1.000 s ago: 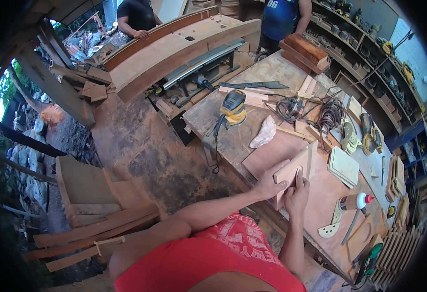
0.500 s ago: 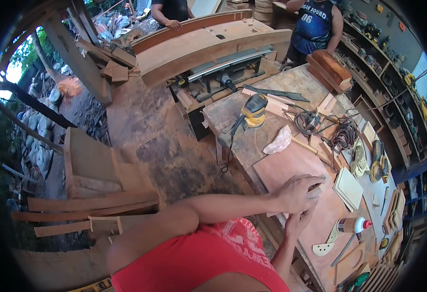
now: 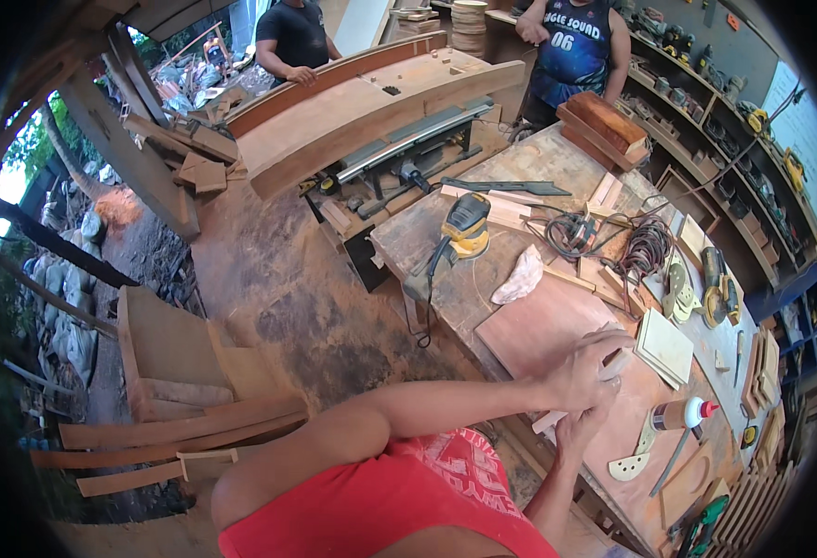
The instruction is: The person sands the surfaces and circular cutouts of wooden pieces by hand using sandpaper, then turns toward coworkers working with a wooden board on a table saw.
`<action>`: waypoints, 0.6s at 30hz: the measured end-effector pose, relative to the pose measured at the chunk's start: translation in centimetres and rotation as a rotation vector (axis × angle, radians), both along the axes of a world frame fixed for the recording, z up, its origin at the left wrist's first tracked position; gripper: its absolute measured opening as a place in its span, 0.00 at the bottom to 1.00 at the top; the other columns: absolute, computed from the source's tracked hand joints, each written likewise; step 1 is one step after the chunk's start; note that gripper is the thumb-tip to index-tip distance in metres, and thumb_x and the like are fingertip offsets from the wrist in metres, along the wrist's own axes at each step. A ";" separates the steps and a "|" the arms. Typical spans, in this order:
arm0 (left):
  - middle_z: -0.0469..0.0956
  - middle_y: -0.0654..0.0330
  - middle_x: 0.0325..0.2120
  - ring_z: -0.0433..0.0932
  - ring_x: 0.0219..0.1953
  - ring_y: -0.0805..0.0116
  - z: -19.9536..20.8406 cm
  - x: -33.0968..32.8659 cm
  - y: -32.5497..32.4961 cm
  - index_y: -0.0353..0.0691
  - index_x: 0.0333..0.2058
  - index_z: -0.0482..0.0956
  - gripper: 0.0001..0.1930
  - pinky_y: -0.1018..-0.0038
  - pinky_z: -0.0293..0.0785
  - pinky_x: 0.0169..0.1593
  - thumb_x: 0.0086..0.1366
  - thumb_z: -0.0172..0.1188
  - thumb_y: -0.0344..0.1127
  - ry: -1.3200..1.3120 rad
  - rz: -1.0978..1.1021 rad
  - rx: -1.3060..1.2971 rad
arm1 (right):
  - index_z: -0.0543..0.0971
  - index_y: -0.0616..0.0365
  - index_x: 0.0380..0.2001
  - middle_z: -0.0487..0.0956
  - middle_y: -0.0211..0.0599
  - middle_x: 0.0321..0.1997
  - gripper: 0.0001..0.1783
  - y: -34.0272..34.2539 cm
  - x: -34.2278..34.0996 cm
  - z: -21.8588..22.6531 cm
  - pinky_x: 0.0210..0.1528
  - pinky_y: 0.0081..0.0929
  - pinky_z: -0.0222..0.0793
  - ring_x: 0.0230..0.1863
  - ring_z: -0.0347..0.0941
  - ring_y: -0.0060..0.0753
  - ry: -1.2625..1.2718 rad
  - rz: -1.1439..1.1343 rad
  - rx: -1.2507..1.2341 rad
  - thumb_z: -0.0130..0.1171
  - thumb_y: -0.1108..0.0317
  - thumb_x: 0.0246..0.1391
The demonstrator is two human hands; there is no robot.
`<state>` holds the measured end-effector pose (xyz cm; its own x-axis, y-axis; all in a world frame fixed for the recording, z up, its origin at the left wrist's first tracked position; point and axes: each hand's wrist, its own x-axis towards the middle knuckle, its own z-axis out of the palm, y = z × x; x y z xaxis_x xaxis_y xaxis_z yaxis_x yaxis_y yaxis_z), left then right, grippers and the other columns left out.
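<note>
My left hand is closed around a small pale piece of wood, one end of which sticks out past its fingers. My right hand is just below and against it, its curled fingers gripping from underneath. Between the two wrists another pale end shows, perhaps of the same piece; the middle is hidden by the fingers. Both hands are over a thin reddish plywood sheet on the workbench. A crumpled whitish cloth lies at the sheet's far edge, and a stack of pale square boards is right of my hands.
A yellow-and-black sander stands on the bench, its cord hanging over the edge. Coiled cable, a glue bottle and perforated pads lie rightward. Two people stand at the back near a long curved wooden frame.
My view has swung slightly right, so the bench sits further left. Both hands still grip the wood; a pale end now shows between the wrists. The person at the back right has lowered a hand.
</note>
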<state>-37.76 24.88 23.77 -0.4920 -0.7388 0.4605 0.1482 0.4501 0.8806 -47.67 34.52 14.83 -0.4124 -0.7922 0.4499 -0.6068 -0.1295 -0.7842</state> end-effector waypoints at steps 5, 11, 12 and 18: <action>0.74 0.40 0.57 0.72 0.62 0.39 0.2 -0.3 0.4 0.33 0.55 0.74 0.27 0.57 0.72 0.62 0.54 0.66 0.28 -0.025 0.021 -0.036 | 0.68 0.67 0.58 0.71 0.45 0.54 0.27 -0.3 0.0 -0.3 0.59 0.37 0.64 0.57 0.68 0.42 0.057 -0.067 -0.119 0.61 0.60 0.64; 0.74 0.39 0.56 0.73 0.61 0.39 -0.3 -0.8 0.5 0.34 0.55 0.73 0.27 0.56 0.72 0.62 0.54 0.65 0.27 0.023 0.058 -0.100 | 0.70 0.66 0.57 0.73 0.46 0.52 0.27 -0.9 -0.5 0.3 0.56 0.37 0.66 0.54 0.71 0.45 0.133 -0.139 -0.045 0.63 0.60 0.62; 0.74 0.39 0.56 0.73 0.60 0.39 -0.4 -0.8 0.4 0.34 0.55 0.73 0.27 0.56 0.72 0.62 0.54 0.64 0.27 0.015 0.065 -0.122 | 0.71 0.66 0.56 0.73 0.46 0.51 0.26 -0.8 -0.5 0.4 0.55 0.36 0.66 0.54 0.72 0.46 0.040 -0.137 -0.067 0.63 0.60 0.62; 0.74 0.38 0.55 0.74 0.57 0.37 -0.5 -0.6 -0.3 0.33 0.56 0.71 0.28 0.56 0.74 0.59 0.54 0.62 0.25 0.044 0.088 -0.082 | 0.71 0.67 0.55 0.72 0.48 0.54 0.26 -0.5 -0.6 0.6 0.56 0.38 0.66 0.55 0.71 0.50 0.058 -0.002 0.016 0.62 0.61 0.61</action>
